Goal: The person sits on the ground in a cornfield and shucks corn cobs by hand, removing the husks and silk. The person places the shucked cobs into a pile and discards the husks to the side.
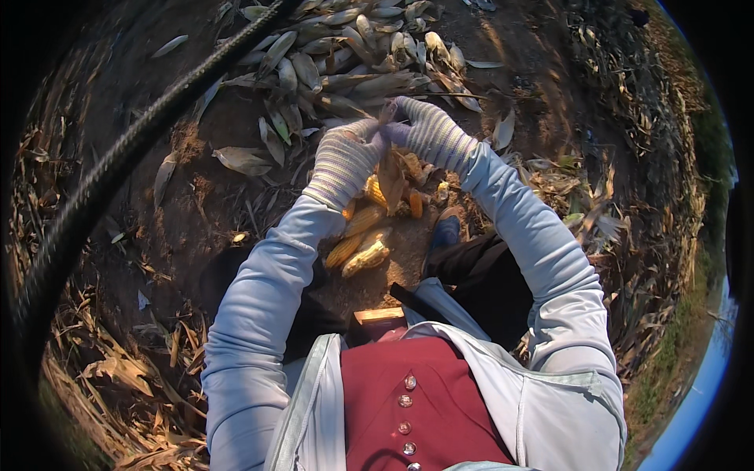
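Observation:
My left hand (pixel 346 158) and my right hand (pixel 435 130), both in striped knitted gloves, meet in front of me. Their fingertips pinch a dry brown corn husk (pixel 390 179), part of which hangs down between them. Motion blur and the gloves hide most of what lies inside the grip, so whether a cob is in it is unclear. Bare yellow corn cobs (pixel 366 254) lie on the soil below my wrists, near my shoe (pixel 446 229). Just beyond my fingers spreads a heap of corn ears in pale, dry husks (pixel 306 70).
Loose husks (pixel 241 160) are scattered left of the heap. More husk litter (pixel 589 200) lies to the right, and dry stalks and leaves (pixel 118 377) at the lower left. A thick dark braided cord (pixel 147 126) crosses the view's left side. A wooden-topped object (pixel 379 315) sits between my legs.

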The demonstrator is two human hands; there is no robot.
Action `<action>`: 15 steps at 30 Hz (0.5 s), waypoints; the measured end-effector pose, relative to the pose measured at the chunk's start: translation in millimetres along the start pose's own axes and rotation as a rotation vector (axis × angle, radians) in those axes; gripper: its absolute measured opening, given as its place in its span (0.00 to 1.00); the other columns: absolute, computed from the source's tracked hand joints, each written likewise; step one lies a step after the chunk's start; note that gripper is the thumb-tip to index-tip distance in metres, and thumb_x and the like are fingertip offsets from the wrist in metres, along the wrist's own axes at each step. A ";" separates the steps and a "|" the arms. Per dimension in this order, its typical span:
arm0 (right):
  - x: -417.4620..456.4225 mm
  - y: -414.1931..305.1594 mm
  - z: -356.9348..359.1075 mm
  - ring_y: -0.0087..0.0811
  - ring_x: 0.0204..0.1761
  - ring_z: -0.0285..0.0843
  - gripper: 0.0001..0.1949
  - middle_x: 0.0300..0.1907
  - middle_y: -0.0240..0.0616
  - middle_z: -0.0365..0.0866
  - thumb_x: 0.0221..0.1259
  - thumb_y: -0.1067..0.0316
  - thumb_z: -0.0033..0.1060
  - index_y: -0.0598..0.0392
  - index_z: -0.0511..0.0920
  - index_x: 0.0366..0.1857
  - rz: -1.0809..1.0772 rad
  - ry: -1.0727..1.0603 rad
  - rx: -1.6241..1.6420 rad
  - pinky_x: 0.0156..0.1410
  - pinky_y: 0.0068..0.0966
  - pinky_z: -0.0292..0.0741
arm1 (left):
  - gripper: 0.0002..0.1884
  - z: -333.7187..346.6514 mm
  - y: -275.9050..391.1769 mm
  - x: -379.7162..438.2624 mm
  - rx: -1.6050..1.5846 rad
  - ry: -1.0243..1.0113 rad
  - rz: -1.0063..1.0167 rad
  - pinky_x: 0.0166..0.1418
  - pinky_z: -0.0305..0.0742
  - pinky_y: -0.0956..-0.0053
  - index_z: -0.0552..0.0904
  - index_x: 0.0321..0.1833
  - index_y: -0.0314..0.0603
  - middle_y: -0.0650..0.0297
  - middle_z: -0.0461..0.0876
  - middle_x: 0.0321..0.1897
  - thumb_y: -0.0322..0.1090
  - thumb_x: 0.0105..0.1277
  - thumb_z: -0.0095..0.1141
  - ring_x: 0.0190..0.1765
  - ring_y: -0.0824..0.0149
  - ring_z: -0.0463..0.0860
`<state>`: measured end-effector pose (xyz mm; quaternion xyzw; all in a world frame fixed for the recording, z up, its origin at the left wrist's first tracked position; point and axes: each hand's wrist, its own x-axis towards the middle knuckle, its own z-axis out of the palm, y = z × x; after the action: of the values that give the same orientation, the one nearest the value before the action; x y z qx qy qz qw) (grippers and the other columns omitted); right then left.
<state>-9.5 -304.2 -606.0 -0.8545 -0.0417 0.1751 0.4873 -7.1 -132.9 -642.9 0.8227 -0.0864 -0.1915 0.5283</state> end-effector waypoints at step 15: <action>4.5 -9.0 7.0 0.27 0.42 0.78 0.13 0.39 0.38 0.81 0.61 0.63 0.63 0.57 0.77 0.45 0.070 0.085 0.362 0.51 0.26 0.76 | 0.18 -11.5 -13.3 13.8 -0.885 -0.039 -0.151 0.48 0.82 0.75 0.77 0.54 0.33 0.58 0.83 0.45 0.33 0.65 0.61 0.44 0.68 0.83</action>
<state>-6.8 -292.7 -602.8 -0.7603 0.0409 0.1601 0.6282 9.4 -122.4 -653.8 0.5178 0.0540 -0.2635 0.8121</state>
